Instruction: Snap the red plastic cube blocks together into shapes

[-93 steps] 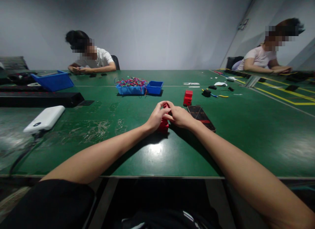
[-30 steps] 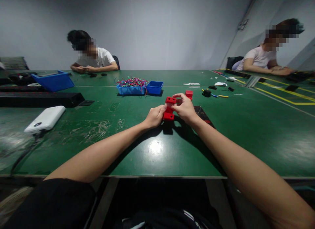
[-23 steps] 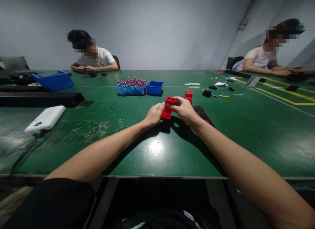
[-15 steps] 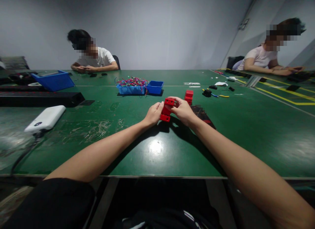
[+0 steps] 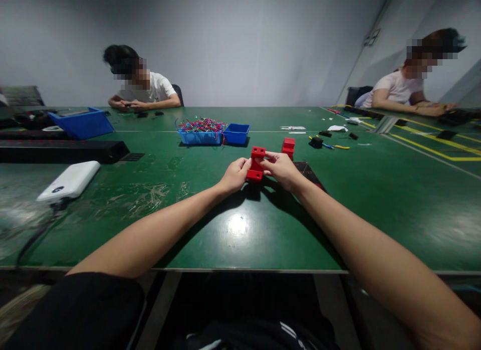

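Between both hands, a little above the green table (image 5: 210, 229), is a red block-like part with round holes in its ends (image 5: 255, 175). My left hand (image 5: 236, 174) grips its left side, thumb against it. My right hand (image 5: 280, 168) closes on its right side, with fingers along the upper end. A second red part (image 5: 288, 145) stands on the table just beyond my right hand. Beneath and behind my right wrist lies a flat dark box or board (image 5: 306, 173), partly hidden by the hand.
A blue bin of colourful wires (image 5: 201, 137) and a smaller blue bin (image 5: 236, 134) stand ahead. A white power bank (image 5: 69, 181) with a cable lies left, near a long black bar (image 5: 63, 152). Pliers (image 5: 334, 147) lie right. Two people (image 5: 150, 89) sit across the table.
The red part in my hands has turned slightly more upright and risen a little. My right fingers have shifted along it. The second red part has stayed in place.
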### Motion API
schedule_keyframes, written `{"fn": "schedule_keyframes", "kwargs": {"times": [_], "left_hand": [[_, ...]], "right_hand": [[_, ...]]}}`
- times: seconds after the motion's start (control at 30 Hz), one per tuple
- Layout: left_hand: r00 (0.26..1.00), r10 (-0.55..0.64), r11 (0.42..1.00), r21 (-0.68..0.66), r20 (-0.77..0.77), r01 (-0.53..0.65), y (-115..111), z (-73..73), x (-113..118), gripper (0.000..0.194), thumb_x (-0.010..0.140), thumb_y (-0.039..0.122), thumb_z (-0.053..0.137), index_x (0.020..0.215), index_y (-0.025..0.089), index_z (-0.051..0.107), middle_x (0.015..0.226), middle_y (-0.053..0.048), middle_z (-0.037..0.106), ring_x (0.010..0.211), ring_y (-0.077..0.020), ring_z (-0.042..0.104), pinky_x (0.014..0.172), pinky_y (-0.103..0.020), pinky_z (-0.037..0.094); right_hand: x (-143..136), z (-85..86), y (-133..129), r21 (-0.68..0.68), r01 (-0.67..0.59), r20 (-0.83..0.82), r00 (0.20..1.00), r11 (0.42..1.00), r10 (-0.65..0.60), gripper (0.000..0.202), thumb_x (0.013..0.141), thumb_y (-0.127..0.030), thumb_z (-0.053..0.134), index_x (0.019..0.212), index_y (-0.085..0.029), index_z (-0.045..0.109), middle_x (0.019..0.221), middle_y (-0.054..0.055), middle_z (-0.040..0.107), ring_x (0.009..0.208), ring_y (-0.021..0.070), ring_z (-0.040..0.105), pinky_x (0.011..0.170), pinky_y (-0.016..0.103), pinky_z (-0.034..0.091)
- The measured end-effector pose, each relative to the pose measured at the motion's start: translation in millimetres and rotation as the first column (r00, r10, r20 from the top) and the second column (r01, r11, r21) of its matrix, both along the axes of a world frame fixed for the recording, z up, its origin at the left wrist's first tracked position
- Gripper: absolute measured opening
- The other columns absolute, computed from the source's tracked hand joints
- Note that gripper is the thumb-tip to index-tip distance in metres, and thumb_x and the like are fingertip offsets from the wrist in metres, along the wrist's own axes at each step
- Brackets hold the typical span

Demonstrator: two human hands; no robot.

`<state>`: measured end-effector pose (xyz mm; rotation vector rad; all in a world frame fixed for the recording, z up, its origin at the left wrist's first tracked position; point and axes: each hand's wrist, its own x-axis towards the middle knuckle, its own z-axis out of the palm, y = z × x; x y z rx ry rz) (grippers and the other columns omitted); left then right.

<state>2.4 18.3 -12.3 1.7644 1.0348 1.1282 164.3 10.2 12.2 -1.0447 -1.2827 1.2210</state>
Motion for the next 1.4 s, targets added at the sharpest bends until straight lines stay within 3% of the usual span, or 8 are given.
{"fn": "schedule_keyframes", "kwargs": {"times": [0.27,0.43,0.63,0.9,1.1,1.4], "left_hand": [[0.998,0.037,0.998,0.042,-0.054,-0.035,0.7,-1.6,-0.2,0.028,0.099,0.034,0.041,0.086,0.016,0.057,0.078,-0.002,0.064,0.069,-0.0139,0.056,0.065,-0.025,0.044],[0.978,0.074,0.99,0.135,-0.196,-0.048,-1.3,-1.1,-2.0,0.028,0.099,0.033,0.038,0.091,0.016,0.058,0.09,-0.007,0.07,0.082,-0.0182,0.063,0.077,-0.03,0.049],[0.944,0.102,0.982,0.184,-0.315,-0.045,-3.4,-0.4,-2.4,0.029,0.101,0.033,0.035,0.097,0.018,0.059,0.098,-0.008,0.071,0.089,-0.0202,0.065,0.083,-0.033,0.049],[0.939,0.099,0.98,0.197,-0.331,-0.034,-3.2,-1.4,-2.5,0.029,0.101,0.034,0.034,0.099,0.018,0.058,0.098,-0.008,0.072,0.089,-0.0202,0.066,0.083,-0.032,0.049],[0.934,0.095,0.98,0.198,-0.345,-0.027,-3.3,0.4,-2.3,0.029,0.1,0.033,0.033,0.1,0.017,0.058,0.1,-0.01,0.071,0.09,-0.021,0.066,0.084,-0.034,0.049],[0.941,0.096,0.98,0.195,-0.324,-0.033,-3.3,-0.2,-2.3,0.029,0.1,0.033,0.034,0.099,0.017,0.059,0.099,-0.01,0.072,0.09,-0.0212,0.066,0.084,-0.034,0.049]], "right_hand": [[3.8,0.6,2.0,0.035,-0.173,-0.022,0.985,0.984,0.174,0.037,0.067,-0.026,0.084,0.101,-0.018,0.074,0.084,0.002,0.075,0.067,0.0115,0.065,0.065,0.024,0.055],[1.7,-1.4,1.3,0.083,-0.143,0.001,0.99,0.986,0.143,0.037,0.066,-0.029,0.083,0.1,-0.017,0.074,0.086,0.002,0.074,0.071,0.0116,0.064,0.066,0.023,0.053],[3.8,-4.7,5.8,0.107,-0.134,0.075,0.989,0.985,0.126,0.029,0.069,-0.022,0.073,0.097,-0.017,0.073,0.076,-0.002,0.07,0.065,0.0097,0.06,0.063,0.022,0.05],[4.4,-4.7,6.1,0.169,-0.145,0.125,0.984,0.975,0.124,0.025,0.071,-0.021,0.068,0.096,-0.017,0.071,0.081,-0.001,0.071,0.072,0.0117,0.063,0.069,0.024,0.053],[6.7,-5.5,7.2,0.162,-0.207,0.085,0.977,0.965,0.196,0.021,0.072,-0.027,0.074,0.09,-0.018,0.067,0.082,0.0,0.07,0.076,0.0127,0.065,0.077,0.029,0.055],[7.1,-8.2,7.2,0.145,-0.203,0.076,0.978,0.968,0.194,0.022,0.074,-0.025,0.073,0.095,-0.018,0.069,0.088,0.001,0.072,0.082,0.0146,0.067,0.082,0.032,0.056]]}}
